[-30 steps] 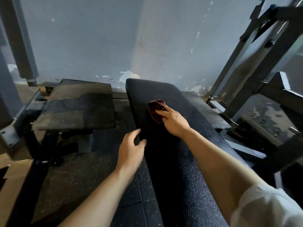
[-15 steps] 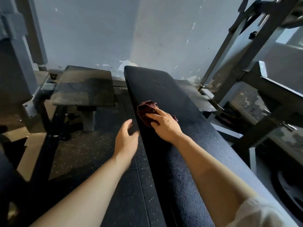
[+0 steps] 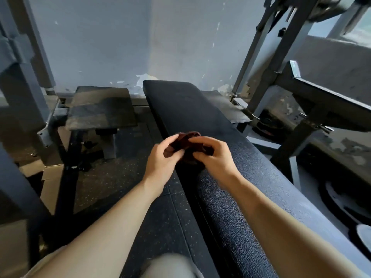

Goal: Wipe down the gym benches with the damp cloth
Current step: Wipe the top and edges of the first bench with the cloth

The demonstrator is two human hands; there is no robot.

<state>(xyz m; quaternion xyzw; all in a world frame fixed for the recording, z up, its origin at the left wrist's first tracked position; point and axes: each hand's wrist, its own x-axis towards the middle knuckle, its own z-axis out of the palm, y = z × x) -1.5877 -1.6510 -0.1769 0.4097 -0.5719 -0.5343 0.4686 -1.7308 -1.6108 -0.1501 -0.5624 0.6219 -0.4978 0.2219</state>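
A long black padded bench (image 3: 236, 189) runs from the lower right toward the far wall. A dark red cloth (image 3: 185, 143) is bunched just above the bench's left edge, about midway along it. My left hand (image 3: 162, 159) pinches the cloth's left side between thumb and fingers. My right hand (image 3: 212, 155) grips its right side with curled fingers. Part of the cloth is hidden between the two hands.
A second, shorter dark pad (image 3: 100, 109) on a metal post stands to the left. Grey steel machine frames rise at the far left (image 3: 22, 81) and right (image 3: 285, 57). A weight plate (image 3: 341, 201) lies low on the right. Speckled rubber flooring (image 3: 112, 177) lies between the benches.
My right hand drew the cloth back along the bench toward me and lifted it. My left hand came in from beside the bench and took hold of the cloth too.
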